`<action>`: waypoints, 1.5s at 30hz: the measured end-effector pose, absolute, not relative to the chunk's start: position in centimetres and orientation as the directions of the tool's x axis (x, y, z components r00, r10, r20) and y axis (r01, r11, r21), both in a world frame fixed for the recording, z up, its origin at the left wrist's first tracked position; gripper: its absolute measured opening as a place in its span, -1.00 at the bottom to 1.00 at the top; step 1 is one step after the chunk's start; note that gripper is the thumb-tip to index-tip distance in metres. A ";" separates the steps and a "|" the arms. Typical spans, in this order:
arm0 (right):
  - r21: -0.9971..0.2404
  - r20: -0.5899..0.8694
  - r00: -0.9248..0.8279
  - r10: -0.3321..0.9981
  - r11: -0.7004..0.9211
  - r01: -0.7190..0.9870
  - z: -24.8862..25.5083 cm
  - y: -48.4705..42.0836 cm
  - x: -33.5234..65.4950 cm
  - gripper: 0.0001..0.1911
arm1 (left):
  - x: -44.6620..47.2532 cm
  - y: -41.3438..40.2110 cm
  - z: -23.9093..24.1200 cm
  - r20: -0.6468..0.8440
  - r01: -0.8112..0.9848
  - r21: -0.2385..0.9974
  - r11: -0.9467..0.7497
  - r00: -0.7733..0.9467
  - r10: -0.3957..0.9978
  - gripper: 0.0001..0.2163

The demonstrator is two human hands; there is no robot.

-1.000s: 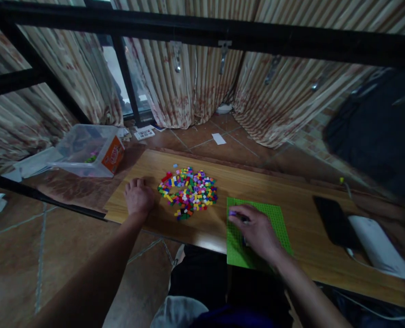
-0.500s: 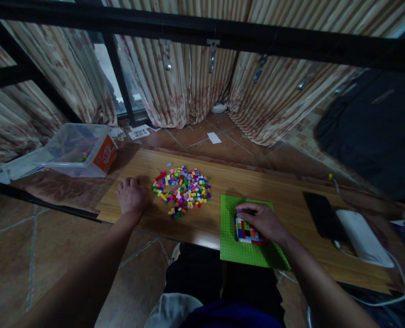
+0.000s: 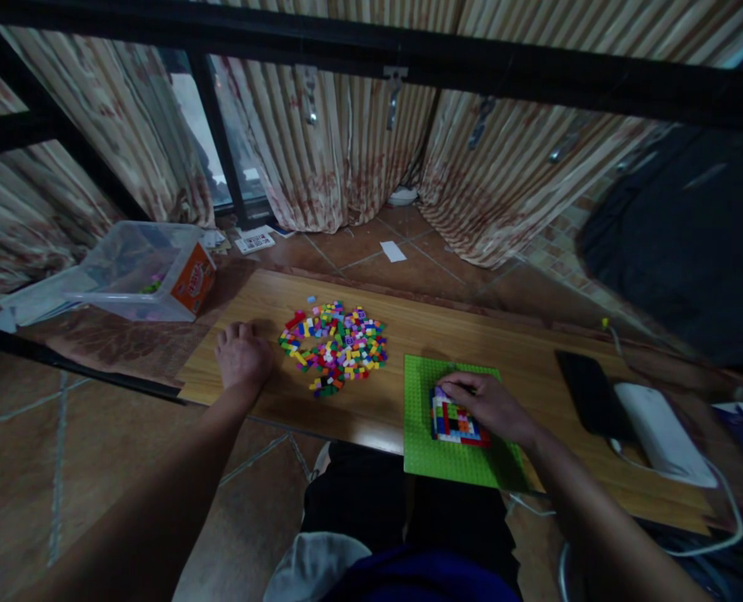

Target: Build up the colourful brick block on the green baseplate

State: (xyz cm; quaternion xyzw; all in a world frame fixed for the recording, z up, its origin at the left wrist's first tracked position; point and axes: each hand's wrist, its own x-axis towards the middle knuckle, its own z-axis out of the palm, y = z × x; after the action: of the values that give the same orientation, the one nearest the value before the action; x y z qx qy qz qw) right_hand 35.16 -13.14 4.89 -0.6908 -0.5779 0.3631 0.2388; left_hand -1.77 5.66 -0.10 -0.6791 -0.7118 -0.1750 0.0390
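Note:
My right hand (image 3: 485, 403) is at the upper edge of a small build of coloured toy bricks (image 3: 451, 420), its fingers pinched together over a purple brick (image 3: 440, 393) there. That build stands on a green studded baseplate (image 3: 419, 447), and my hand covers its right part. Palm down on the wooden tabletop, my left hand (image 3: 243, 356) rests with its fingers spread a little and nothing in them. Just right of it lies a loose pile of many-coloured toy bricks (image 3: 346, 341); the hand does not touch the pile.
A clear plastic box (image 3: 126, 288) with an orange label stands beyond the table's left end. On the right lie a black phone (image 3: 590, 393) and a white power strip (image 3: 663, 435) with a cable. A dark metal bar (image 3: 371, 50) crosses above, before curtains.
My right fingers have shifted very slightly at the build's upper edge. My left hand stays where it was on the table. The whole view has tilted a little.

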 end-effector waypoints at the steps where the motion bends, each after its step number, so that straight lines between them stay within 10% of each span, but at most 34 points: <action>1: -0.744 -0.222 0.068 0.973 -0.214 0.633 4.9 -13.1 35.2 -0.67 | -1.8 5.7 -0.1 0.294 0.980 0.200 0.015 -0.075 0.953 -0.64; 30: -0.707 -0.144 0.076 0.987 -0.156 0.690 5.6 -12.8 35.0 -0.73 | -1.5 5.6 0.8 0.261 0.978 0.207 0.033 -0.088 0.961 -0.66; 36: -0.631 0.306 0.452 0.838 -0.177 0.755 4.7 -18.0 35.9 -0.56 | -1.7 5.7 0.8 0.252 0.983 0.180 0.017 -0.063 0.966 -0.64; 45: -0.525 0.135 0.168 0.977 -0.073 0.848 2.0 -21.4 33.3 -0.10 | -2.0 6.1 0.8 0.254 0.988 0.153 0.009 -0.048 0.966 -0.62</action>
State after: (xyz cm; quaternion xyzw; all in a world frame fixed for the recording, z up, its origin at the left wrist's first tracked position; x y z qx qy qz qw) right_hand 33.31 -21.38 2.03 -0.7213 -0.6323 0.1276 0.2521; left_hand -1.99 6.11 0.77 -0.6890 -0.7091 -0.1447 0.0382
